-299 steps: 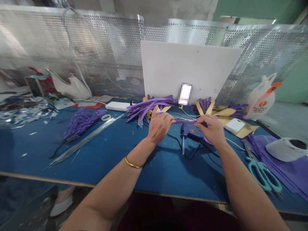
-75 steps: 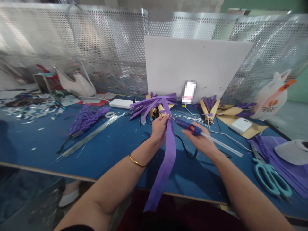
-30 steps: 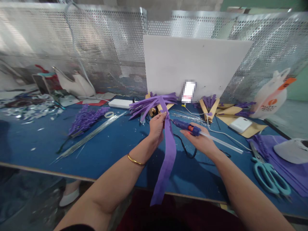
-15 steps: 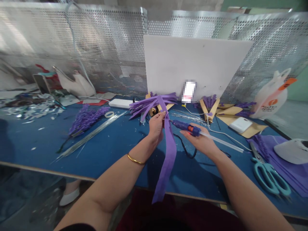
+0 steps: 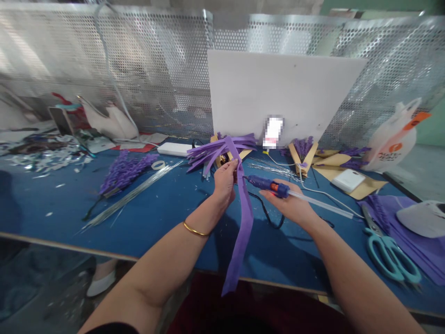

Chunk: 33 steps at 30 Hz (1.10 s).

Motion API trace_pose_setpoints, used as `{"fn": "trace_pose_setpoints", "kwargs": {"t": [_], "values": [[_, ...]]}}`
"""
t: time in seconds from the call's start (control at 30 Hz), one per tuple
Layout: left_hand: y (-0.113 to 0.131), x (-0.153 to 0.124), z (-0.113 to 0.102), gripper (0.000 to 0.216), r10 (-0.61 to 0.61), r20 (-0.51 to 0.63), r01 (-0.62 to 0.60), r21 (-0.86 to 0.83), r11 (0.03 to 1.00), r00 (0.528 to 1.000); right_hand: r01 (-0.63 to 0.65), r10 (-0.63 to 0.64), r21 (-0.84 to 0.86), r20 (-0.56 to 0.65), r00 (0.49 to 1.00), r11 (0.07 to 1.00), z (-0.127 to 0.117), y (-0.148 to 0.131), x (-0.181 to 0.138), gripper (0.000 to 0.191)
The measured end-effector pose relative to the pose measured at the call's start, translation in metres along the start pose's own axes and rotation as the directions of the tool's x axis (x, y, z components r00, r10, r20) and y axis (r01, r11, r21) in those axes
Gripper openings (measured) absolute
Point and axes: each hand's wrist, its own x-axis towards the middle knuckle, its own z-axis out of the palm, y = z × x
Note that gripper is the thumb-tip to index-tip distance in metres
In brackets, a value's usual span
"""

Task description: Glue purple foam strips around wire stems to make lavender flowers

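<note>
Over the middle of the blue desk (image 5: 146, 225), the head view shows the left hand (image 5: 225, 180) pinched on a purple strip (image 5: 245, 222), its lower end hanging across the near edge. The right hand (image 5: 292, 206) is closed around a blue hot glue gun (image 5: 266, 183), a clear glue stick (image 5: 323, 205) projecting from the rear. The nozzle (image 5: 245, 177) points at the strip just below the pinch; contact cannot be confirmed. Step in hand, as judged: gluing the strip. The next move calls for a steady pinch and skin clear of the nozzle.
</note>
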Motion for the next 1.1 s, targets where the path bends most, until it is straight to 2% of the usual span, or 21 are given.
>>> {"fn": "trace_pose_setpoints", "kwargs": {"t": [1.1], "values": [[0.0019,0.0094,-0.0031,0.019,-0.016,-0.058,0.013,-0.065,0.998,0.998,0.018,-0.017,-0.020,0.092,0.996,1.000,-0.0020,-0.0022,-0.0038,0.040]]}}
